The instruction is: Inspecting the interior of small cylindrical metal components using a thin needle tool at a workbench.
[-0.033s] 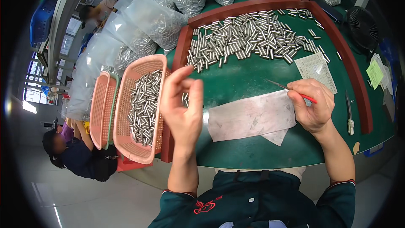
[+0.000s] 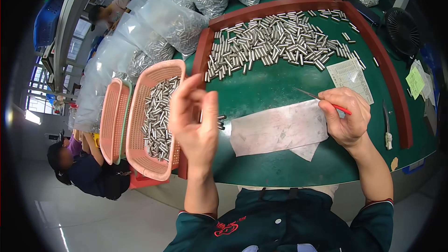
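Observation:
My left hand (image 2: 195, 123) is raised between the pink basket (image 2: 179, 81) and the white cloth (image 2: 275, 128). Its thumb and fingers are apart and slightly curled, with nothing visible in them. Several short metal pins (image 2: 220, 122) lie on the green tabletop just right of it, partly covered by the thumb. Over the cloth's right end, my right hand (image 2: 346, 114) pinches a thin pointed tool (image 2: 343, 109) with a red handle, its dark tip pointing left. A large heap of shiny metal pins (image 2: 275, 39) spreads across the far part of the table.
A dark red wooden frame (image 2: 385, 72) borders the work area. A printed card (image 2: 350, 79) and a slim tool (image 2: 387, 126) lie at right, near a black fan (image 2: 401, 30). Clear bags of pins (image 2: 184, 32) line the back left. Two people sit beyond at left.
My left hand has shifted a little left, uncovering more of the pins beside the cloth. My right hand and its red-handled tool stay in place.

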Available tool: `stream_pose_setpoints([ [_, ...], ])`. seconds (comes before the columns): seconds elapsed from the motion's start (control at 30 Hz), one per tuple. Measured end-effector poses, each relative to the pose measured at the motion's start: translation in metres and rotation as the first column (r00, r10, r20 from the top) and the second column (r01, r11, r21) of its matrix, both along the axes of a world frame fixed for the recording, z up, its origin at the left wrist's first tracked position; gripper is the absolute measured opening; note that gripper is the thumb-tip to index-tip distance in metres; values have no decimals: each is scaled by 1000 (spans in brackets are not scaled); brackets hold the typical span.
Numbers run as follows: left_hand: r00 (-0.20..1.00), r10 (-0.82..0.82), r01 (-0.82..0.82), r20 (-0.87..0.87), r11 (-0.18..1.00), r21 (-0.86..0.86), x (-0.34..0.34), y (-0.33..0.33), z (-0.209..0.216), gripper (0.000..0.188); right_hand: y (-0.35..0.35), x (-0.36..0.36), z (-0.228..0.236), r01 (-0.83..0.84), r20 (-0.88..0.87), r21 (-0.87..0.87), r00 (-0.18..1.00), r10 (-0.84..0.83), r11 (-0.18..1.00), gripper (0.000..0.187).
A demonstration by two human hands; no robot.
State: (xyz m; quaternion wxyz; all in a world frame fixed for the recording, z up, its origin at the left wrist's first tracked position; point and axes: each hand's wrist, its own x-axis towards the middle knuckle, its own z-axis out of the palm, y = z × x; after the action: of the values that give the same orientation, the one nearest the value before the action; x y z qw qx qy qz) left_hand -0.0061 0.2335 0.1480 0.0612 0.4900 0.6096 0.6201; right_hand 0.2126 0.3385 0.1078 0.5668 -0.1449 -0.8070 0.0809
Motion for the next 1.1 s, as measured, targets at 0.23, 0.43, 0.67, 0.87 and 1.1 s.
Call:
stream_pose_setpoints([
  [0.23, 573, 468, -563, -673, 821, 92, -66, -44, 30, 32, -8, -9, 6, -64, -1, -3, 998, 64, 998, 22],
  [0.43, 689, -268, 286, 674, 954, 87, -34, -35, 14, 35, -12, -1, 6, -56, 38, -12, 998, 57, 998, 20],
  [0.67, 474, -313, 368, 823, 920, 137, -31, -30, -5, 40, -14, -8, 8, -65, 32, 6, 997, 65, 998, 21],
  [0.87, 776, -213, 339, 593, 935, -107, -23, -4, -5, 29, -14, -10, 7, -68, -4, 1, 998, 68, 998, 21],
  [1.1, 986, -156, 124, -60, 924, -361, 2, 9, -6, 7, -11, -8, 3, -74, -29, 10, 997, 74, 997, 22],
])
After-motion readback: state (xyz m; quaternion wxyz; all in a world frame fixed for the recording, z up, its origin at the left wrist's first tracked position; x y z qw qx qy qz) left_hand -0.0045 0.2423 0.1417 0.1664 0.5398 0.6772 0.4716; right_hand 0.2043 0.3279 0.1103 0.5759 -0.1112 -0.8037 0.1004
